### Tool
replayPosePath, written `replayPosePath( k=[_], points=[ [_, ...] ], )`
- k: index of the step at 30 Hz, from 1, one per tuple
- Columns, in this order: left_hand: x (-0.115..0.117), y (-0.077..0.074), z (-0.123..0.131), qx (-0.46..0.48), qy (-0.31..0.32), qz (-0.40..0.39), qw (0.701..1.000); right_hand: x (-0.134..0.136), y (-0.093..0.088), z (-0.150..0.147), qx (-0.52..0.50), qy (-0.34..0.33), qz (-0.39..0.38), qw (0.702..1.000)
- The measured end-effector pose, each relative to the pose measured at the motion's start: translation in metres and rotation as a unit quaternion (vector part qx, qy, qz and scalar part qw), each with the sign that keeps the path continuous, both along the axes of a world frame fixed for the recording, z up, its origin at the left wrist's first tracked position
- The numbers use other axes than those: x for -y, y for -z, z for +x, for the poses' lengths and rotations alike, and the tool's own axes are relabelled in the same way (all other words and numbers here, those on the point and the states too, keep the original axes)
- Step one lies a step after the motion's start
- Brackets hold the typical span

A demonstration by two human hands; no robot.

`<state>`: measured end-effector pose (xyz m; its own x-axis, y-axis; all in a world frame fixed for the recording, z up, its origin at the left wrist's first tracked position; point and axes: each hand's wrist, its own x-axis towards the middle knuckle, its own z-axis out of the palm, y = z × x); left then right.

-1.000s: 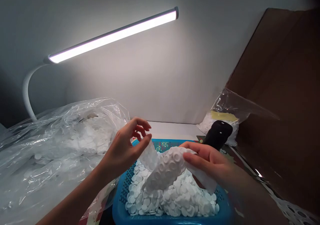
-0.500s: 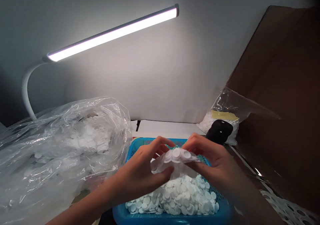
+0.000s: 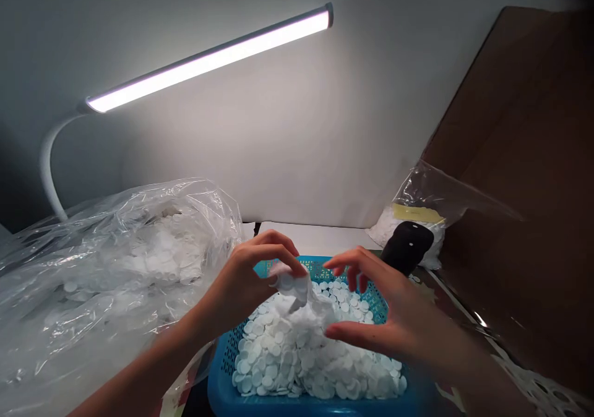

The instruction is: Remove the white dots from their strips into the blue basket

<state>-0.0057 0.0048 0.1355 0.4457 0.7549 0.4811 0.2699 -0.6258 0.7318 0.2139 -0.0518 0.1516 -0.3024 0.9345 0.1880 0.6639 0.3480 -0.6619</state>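
Observation:
My left hand point(image 3: 253, 265) is closed on a crumpled, thin white sheet point(image 3: 297, 290) with rounded shapes in it, pinched between thumb and fingers. The sheet hangs over a blue plastic basket point(image 3: 221, 370) with perforated sides. Inside the basket lies a heap of small white round discs point(image 3: 320, 364). To the right of the sheet, my right hand point(image 3: 385, 299) is open, thumb and fingers spread apart with nothing between them. Whether the lower end of the sheet rests on the discs, I cannot tell.
A large clear plastic bag point(image 3: 167, 244) of white scraps fills the left side. Overhead shines a lamp point(image 3: 208, 58). At the right are a bag of white pieces point(image 3: 383, 225), a black object point(image 3: 408, 244), a cardboard panel point(image 3: 524, 176) and a white sheet with round holes point(image 3: 542, 383).
Both hands held the sheet before. My right hand has let go and opened. My left hand has shifted left and up with the sheet, which is now bunched up and hanging.

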Motion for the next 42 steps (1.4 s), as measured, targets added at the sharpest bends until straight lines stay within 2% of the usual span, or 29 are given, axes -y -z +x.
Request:
replayPosePath(
  k=[2,5,9,12,16,19,22,24,28,30,36,42],
  points=[
    [0.003,0.004,0.004,-0.009,0.008,0.021,1.000,-0.001,0.009,-0.015,-0.043,0.009,0.007,0.999],
    [0.008,0.005,0.006,-0.016,-0.036,0.072,0.997,-0.004,0.017,-0.029,-0.085,0.005,0.007,0.996],
    [0.009,0.002,0.003,-0.050,-0.093,0.124,0.987,-0.005,0.012,-0.024,-0.094,0.005,0.000,0.996],
    [0.006,0.001,0.000,-0.073,-0.103,0.110,0.986,-0.002,0.001,-0.014,-0.086,0.030,-0.010,0.996],
    [0.004,0.001,-0.001,-0.098,-0.106,0.043,0.989,-0.001,-0.007,-0.007,-0.062,0.039,-0.018,0.997],
    [0.003,-0.001,-0.001,-0.118,-0.058,-0.069,0.989,-0.002,-0.006,-0.005,-0.043,0.035,0.010,0.998],
    [0.001,-0.002,-0.001,-0.073,0.064,-0.210,0.973,-0.002,-0.003,-0.004,-0.026,0.025,0.053,0.998],
    [-0.001,-0.003,-0.001,-0.020,0.111,-0.265,0.958,-0.002,-0.001,-0.003,-0.003,0.025,0.068,0.997],
    [-0.004,-0.002,-0.001,0.065,0.153,-0.340,0.926,-0.001,-0.002,-0.004,0.037,0.043,0.071,0.996],
    [-0.004,-0.003,0.000,0.078,0.160,-0.348,0.920,-0.001,-0.002,-0.004,0.039,0.044,0.070,0.996],
    [-0.001,-0.003,0.004,0.076,0.141,-0.330,0.930,-0.004,0.005,-0.001,0.046,0.019,0.090,0.995],
    [0.000,0.000,0.004,0.090,0.153,-0.318,0.931,-0.002,0.010,-0.001,0.048,0.003,0.057,0.997]
  ],
)
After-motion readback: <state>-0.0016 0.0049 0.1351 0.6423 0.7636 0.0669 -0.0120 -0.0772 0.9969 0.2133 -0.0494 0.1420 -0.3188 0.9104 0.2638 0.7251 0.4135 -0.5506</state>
